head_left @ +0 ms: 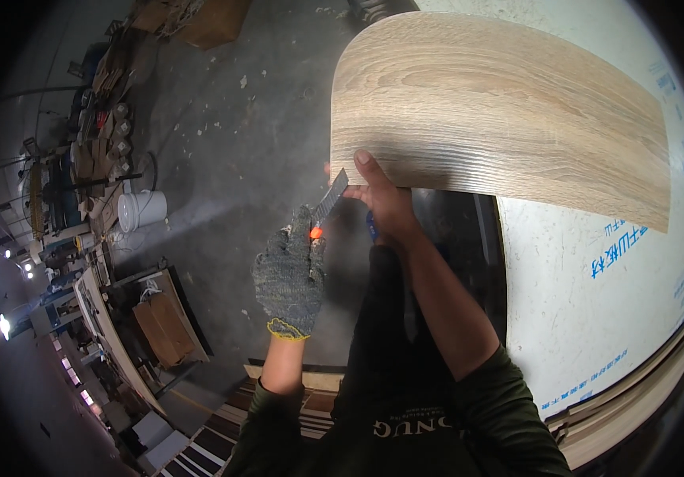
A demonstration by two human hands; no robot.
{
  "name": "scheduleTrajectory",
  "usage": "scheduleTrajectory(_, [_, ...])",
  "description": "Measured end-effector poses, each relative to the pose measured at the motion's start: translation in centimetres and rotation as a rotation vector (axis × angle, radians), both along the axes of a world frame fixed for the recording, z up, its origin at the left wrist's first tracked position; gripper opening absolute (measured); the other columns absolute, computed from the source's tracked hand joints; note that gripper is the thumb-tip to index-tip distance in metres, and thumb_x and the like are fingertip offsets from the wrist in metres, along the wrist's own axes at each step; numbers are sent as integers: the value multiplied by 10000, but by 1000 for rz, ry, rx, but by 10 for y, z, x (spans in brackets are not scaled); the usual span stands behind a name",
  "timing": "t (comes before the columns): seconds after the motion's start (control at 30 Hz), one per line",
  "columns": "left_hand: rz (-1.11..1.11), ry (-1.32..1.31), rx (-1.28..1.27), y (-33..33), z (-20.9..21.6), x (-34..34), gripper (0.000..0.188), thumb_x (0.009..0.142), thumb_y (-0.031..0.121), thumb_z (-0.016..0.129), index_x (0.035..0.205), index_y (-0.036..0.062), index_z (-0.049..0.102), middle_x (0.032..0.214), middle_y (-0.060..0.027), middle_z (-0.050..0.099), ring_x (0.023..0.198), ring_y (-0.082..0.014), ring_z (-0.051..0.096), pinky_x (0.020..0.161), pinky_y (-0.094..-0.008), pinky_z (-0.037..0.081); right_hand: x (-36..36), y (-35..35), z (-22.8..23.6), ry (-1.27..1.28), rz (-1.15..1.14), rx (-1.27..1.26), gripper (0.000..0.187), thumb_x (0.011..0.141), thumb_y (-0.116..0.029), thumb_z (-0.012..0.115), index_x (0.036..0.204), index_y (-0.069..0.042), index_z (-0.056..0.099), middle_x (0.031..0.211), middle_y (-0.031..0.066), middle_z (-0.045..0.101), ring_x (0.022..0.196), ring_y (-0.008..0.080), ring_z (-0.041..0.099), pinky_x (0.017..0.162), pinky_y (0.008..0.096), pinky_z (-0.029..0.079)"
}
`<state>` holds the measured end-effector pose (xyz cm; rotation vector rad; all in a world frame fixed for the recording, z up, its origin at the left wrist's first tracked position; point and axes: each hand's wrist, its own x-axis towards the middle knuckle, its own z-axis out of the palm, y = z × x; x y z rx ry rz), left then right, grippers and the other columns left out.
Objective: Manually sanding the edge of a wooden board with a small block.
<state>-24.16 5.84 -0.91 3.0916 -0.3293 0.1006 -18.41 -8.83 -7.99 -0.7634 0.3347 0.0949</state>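
My left hand (pixel 288 278), in a grey knit glove with a yellow cuff, is closed round the orange handle of a flat metal file (pixel 331 195). The file slants up and right, its tip by the lower left corner of a wood-grain board (pixel 485 111). The board is pale brown, with a rounded far left corner. My bare right hand (pixel 385 203) grips the board's near edge close to that corner, thumb on top and fingers underneath. From this view I cannot tell whether the file touches the board's edge.
A white sheet with blue print (pixel 564 318) lies under the board on the right. Stacked panels (pixel 636 397) are at lower right. A white bucket (pixel 141 210), a cardboard box (pixel 167 327) on a cart and stored material stand left. Debris dots the grey floor (pixel 222 159).
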Motion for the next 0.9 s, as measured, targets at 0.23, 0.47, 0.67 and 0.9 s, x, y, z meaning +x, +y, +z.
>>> scheduleTrajectory(0.23, [-56,-42,34,6,-3,5,485,855,217,670,1326,153,573,948,-141,640,743,-313,625,656,-418,501,-1,0,-1,-2,21,-24,413,955,-380,570,1200,-49,598,1072,74,686,987,176,674,750,303,521])
scheduleTrajectory(0.47, [-75,-50,64,8,-3,13,438,866,196,657,1294,129,593,943,-141,643,753,-319,624,662,-419,498,-1,0,8,48,34,-37,463,956,-368,564,1254,-14,544,1107,123,656,1022,233,666,781,315,510])
scheduleTrajectory(0.67, [-115,-76,17,9,-4,23,432,864,186,658,1287,123,597,951,-143,648,779,-324,632,675,-421,501,1,-2,3,22,48,-52,473,953,-376,566,1260,-17,543,1117,123,652,1019,222,662,783,308,511])
scheduleTrajectory(0.9, [-95,-12,38,5,1,39,406,881,209,646,1277,128,607,967,-139,655,807,-316,642,705,-413,505,2,5,-1,113,-69,-6,432,932,-317,623,1185,32,600,1072,100,660,872,221,696,711,292,552])
